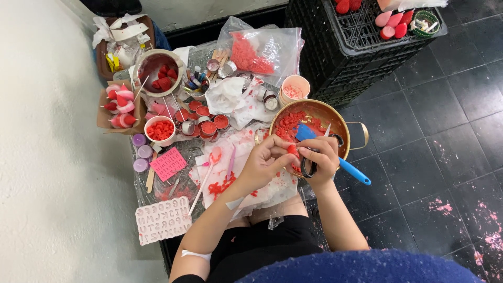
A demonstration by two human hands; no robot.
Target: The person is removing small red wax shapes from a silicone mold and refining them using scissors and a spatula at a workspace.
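Note:
My left hand (263, 163) and my right hand (320, 156) meet over the near rim of a brass pan (340, 121) that holds red wax crumbs. My right hand grips a small round metal mould (308, 169). The fingers of my left hand pinch a red wax piece (292, 150) at the top of that mould. A blue spatula (305, 132) lies in the pan, and its handle (356, 175) sticks out to the right under my right hand. Whether that hand also touches the handle is hidden.
A low table holds several tins of red wax (207, 127), a white bowl of red pieces (160, 130), a metal pot (153, 68), a bag of red flakes (251, 55), a pink letter mould (162, 219) and purple candles (140, 152). A black crate (361, 47) stands behind on the dark tiled floor.

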